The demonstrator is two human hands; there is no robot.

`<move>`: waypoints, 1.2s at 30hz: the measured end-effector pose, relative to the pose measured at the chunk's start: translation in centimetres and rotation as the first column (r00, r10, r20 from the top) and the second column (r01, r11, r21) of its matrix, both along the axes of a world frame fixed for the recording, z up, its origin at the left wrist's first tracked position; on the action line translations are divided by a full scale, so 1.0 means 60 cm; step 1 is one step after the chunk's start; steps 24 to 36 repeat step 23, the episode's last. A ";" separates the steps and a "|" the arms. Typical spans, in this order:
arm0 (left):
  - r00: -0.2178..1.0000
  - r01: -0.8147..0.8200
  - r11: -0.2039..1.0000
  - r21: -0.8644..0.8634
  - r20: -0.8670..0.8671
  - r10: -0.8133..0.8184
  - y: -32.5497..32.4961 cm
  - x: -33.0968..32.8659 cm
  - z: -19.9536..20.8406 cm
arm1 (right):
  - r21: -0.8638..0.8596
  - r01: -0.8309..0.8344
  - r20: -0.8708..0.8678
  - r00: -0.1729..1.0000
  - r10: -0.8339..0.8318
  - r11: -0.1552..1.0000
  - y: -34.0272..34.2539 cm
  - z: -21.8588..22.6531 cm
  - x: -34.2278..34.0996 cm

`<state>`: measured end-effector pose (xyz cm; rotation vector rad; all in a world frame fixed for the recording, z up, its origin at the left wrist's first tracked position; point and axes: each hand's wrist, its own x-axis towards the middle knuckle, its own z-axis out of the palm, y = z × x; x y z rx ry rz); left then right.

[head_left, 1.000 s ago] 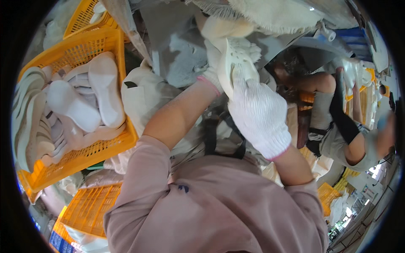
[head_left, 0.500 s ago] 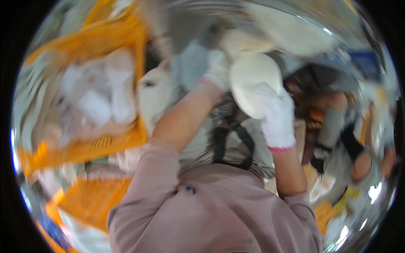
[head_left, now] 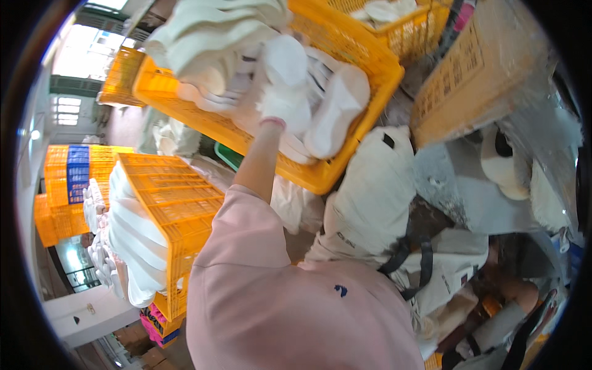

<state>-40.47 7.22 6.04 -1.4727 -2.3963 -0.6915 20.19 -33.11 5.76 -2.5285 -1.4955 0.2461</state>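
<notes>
My left hand point(head_left: 285, 110), in a white knitted glove with a pink cuff, reaches into an orange plastic basket point(head_left: 345, 38). It is closed round the narrow part of a white shoe sole point(head_left: 285, 60), whose rounded end sticks out beyond the fingers. Beside it lies another white sole point(head_left: 336, 112), and more soles lie under the hand, partly covered. Along the basket's far left side leans a row of nested cream soles point(head_left: 216, 38). My right hand is out of the picture.
Another orange crate point(head_left: 179, 206) stands at the left with white soles against it. A cardboard box point(head_left: 453, 83) in clear film rises at the right, near a grey work surface point(head_left: 499, 206). White cloth point(head_left: 373, 185) bulges beside the basket. A further orange basket point(head_left: 425, 28) is behind.
My view has swung left toward the basket. My left hand has gone from the grey work area into the basket. My right hand, which held a pale oval piece, has left the picture.
</notes>
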 end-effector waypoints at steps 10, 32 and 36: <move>0.826 0.448 0.894 0.030 -0.397 -0.400 0.221 -0.137 0.463 | 0.152 -0.227 -0.255 0.932 0.260 0.962 0.167 -0.001 -0.011; 0.939 0.051 0.966 -0.254 -0.316 -0.133 0.143 -0.165 0.413 | 0.161 -0.093 -0.340 0.929 0.143 0.983 0.102 -0.024 -0.044; 0.939 0.051 0.966 -0.254 -0.316 -0.133 0.143 -0.165 0.413 | 0.161 -0.093 -0.340 0.929 0.143 0.983 0.102 -0.024 -0.044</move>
